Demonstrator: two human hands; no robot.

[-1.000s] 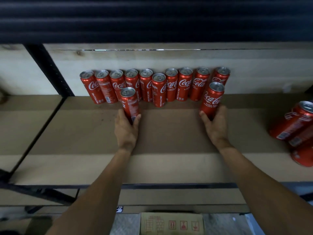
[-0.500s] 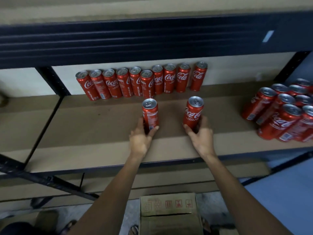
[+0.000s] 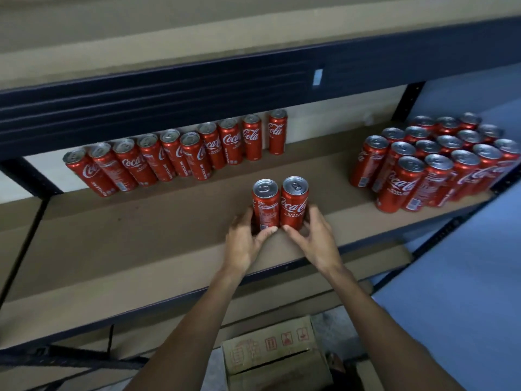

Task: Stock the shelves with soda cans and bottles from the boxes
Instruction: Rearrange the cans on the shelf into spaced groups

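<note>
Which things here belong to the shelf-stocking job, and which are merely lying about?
Job: left hand gripping left can; right hand gripping right can; back row of cans; cluster of cans; shelf board; cardboard box below.
Lying about: pale tag on the upper beam; blue wall.

Two cans (image 3: 279,204) stand touching mid-shelf (image 3: 141,235); a row of cans (image 3: 180,153) lines the far left, a cluster (image 3: 439,162) sits right, a box (image 3: 276,351) lies below.

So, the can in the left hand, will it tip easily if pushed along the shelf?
Probably: the left can is tall and slim, so a high push may tip it. Its glossy side looks slippery. Lying down it would likely roll.
</note>
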